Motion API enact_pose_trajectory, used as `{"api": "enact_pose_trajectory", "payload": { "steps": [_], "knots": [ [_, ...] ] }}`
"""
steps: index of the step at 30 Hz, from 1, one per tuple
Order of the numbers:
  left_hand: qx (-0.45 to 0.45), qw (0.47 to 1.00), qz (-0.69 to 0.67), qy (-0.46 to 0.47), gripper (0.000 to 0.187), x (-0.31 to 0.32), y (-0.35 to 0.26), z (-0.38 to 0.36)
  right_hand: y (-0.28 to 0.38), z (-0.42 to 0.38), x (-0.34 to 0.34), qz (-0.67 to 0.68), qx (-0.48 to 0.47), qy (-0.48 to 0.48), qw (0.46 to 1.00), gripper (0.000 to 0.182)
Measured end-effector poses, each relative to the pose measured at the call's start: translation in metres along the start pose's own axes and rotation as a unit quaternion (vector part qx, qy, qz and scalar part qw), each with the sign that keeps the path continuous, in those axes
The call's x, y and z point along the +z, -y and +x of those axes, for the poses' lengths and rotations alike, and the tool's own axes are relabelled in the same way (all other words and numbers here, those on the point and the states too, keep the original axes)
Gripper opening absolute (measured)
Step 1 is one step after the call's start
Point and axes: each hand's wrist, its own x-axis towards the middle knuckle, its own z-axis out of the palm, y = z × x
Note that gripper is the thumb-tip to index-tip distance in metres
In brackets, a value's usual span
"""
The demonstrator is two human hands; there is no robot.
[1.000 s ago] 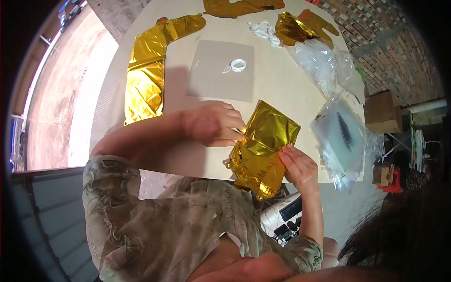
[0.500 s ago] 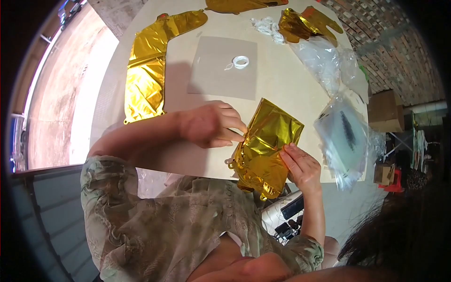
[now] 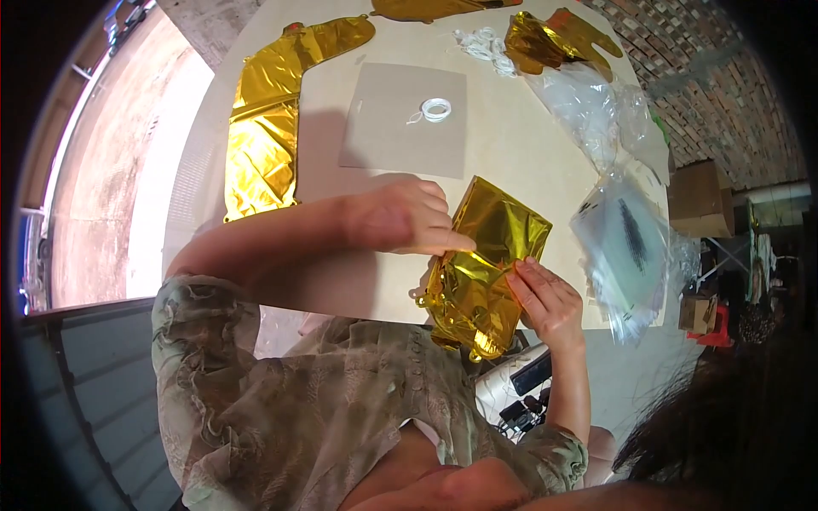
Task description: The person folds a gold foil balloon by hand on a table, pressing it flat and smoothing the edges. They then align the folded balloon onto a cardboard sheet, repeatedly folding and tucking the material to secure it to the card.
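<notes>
A folded gold foil balloon (image 3: 503, 226), with small tabs along its crinkled lower edge, overhangs the table's front edge. My left hand (image 3: 405, 217) is at its left side, fingers curled and the index finger laid across the foil; the thumb is mostly hidden. On the opposite side my right hand (image 3: 550, 302) grips the balloon's edge, fingertips on top of the foil. Beyond the hands, a coil of white ribbon (image 3: 436, 110) rests on a grey rectangular sheet (image 3: 383, 140).
A flat, bent gold foil balloon (image 3: 264, 145) lies at the left. More gold foil (image 3: 558, 43) is at the far right, beside bundled white ribbon (image 3: 487, 49). Clear plastic bags (image 3: 626, 247) cover the table's right side. A cardboard box (image 3: 700, 200) stands beyond it.
My left hand has moved slightly right and up, its index finger now reaching over the foil instead of at its edge. My right hand has hardly moved.
</notes>
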Motion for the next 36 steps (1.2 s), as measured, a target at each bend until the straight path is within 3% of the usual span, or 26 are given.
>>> {"api": "enact_pose_trajectory", "payload": {
  "steps": [3, 7, 9, 12, 24, 30, 36],
  "knots": [
    [0.056, 0.998, 0.027, 0.008, 0.020, 0.002, 0.004, 0.000, 0.000, 0.000, 0.000, -0.001, -0.001, 0.003, 1.000, 0.035],
    [0.034, 0.996, 0.063, 0.061, 0.021, 0.000, -0.003, 0.000, 0.001, 0.000, -0.003, 0.001, 0.005, 0.013, 1.000, 0.035],
    [0.087, 0.995, 0.044, -0.023, 0.020, 0.005, 0.002, 0.001, 0.001, 0.000, -0.004, -0.001, 0.007, 0.018, 1.000, 0.035],
    [0.065, 0.997, 0.004, 0.041, 0.020, 0.003, 0.005, -0.001, 0.001, 0.001, -0.004, -0.005, 0.004, 0.020, 1.000, 0.035],
    [0.028, 0.997, -0.005, 0.076, 0.024, 0.001, 0.004, -0.001, 0.036, 0.000, -0.020, -0.051, -0.006, 0.031, 0.998, 0.035],
    [0.008, 0.996, -0.043, 0.072, 0.038, 0.002, 0.001, -0.003, 0.033, -0.018, 0.001, 0.021, 0.046, -0.012, 0.999, 0.036],
    [-0.030, 0.996, -0.068, 0.048, 0.049, 0.002, -0.005, -0.009, 0.035, -0.017, 0.007, 0.139, 0.162, -0.076, 0.974, 0.034]
  ]
}}
